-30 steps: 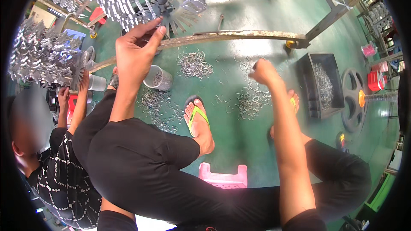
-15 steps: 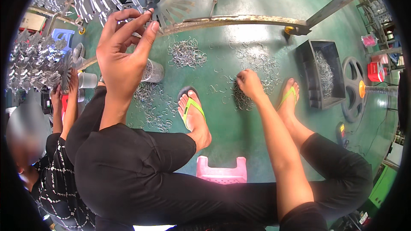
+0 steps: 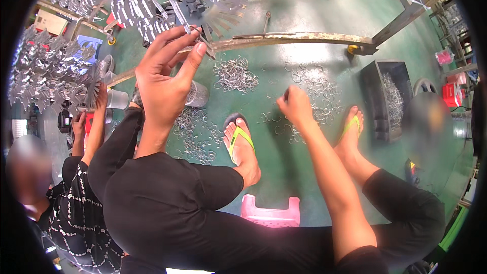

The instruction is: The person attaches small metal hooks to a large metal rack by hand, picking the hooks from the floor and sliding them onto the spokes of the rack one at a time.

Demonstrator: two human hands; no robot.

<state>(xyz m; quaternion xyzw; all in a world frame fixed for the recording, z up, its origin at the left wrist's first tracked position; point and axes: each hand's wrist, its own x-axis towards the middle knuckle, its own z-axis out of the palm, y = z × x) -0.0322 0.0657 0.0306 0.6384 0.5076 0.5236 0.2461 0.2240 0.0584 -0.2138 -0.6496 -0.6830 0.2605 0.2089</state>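
Note:
My left hand (image 3: 167, 71) is raised at the hanging rack of shiny metal parts (image 3: 147, 10). Its thumb and fingertips close around a thin metal strip (image 3: 207, 46) beside the fan-shaped ring of blades (image 3: 223, 18). Lower and to the right, my right hand (image 3: 296, 106) is closed above a scatter of small bent wire hooks (image 3: 317, 89). What its fingers hold, if anything, is hidden. Another heap of hooks (image 3: 236, 74) lies on the green floor between my hands, and more loose hooks (image 3: 195, 139) spread by my left foot.
A worn metal frame bar (image 3: 299, 38) crosses ahead. A black bin with hooks (image 3: 380, 106) stands right; a white tub (image 3: 198, 95) is beside my left wrist. Near my legs sits a pink stool (image 3: 271, 213). At left, a co-worker's hands (image 3: 94, 116) reach to another rack.
My right hand has lifted off the hooks on the floor, still closed. My left hand stays at the rack's fan-shaped ring. The whole view has shifted slightly.

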